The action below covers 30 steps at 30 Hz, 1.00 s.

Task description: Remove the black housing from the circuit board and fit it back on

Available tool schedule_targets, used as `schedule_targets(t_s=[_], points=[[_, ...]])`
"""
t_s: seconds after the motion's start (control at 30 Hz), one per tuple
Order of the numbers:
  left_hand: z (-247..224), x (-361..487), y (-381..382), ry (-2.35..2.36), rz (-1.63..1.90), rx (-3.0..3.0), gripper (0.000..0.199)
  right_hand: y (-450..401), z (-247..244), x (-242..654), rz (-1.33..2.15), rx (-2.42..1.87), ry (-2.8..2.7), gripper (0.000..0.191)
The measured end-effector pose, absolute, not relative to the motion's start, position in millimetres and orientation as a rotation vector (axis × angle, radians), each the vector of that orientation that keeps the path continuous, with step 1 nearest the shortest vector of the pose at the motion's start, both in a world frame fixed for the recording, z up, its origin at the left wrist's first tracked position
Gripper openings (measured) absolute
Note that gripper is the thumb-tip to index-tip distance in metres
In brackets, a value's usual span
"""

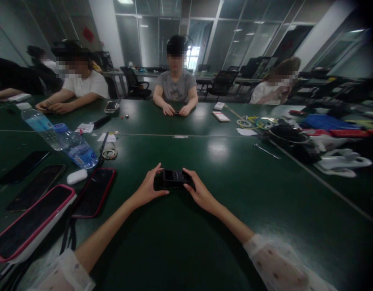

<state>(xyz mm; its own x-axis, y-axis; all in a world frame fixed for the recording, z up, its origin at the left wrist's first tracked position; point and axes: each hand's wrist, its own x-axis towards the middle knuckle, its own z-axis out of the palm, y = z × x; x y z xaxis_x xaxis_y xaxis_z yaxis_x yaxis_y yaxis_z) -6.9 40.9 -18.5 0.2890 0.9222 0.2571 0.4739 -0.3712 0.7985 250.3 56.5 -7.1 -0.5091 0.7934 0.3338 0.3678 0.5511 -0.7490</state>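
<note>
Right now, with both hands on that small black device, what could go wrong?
1. The small black device is pinched only at its ends by the left hand and right hand; it might slip onto the green table.
2. The red-cased phone and water bottles sit near the left elbow; a sweep could knock them.

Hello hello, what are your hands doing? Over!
Left hand and right hand both grip small black device on green table. Red-cased phone lies left, apart.
</note>
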Motion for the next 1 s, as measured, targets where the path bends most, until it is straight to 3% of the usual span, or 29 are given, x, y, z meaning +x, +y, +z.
schedule_targets(t_s=[0.47,0.63,0.83,1.0], points=[[-7,-5,38,1.216,0.923,1.982,0.1,55,-3,250,0.787,-0.892,-2.189,0.051],[-1,-4,35,1.25,0.857,1.994,0.089,55,-3,252,0.805,-0.899,-2.192,0.052],[-1,-6,35,1.3,0.789,1.96,0.052,55,-1,252,0.773,-0.878,-2.194,0.049],[-1,-5,35,1.346,0.751,1.994,0.048,54,2,250,0.73,-0.833,-2.186,0.046]])
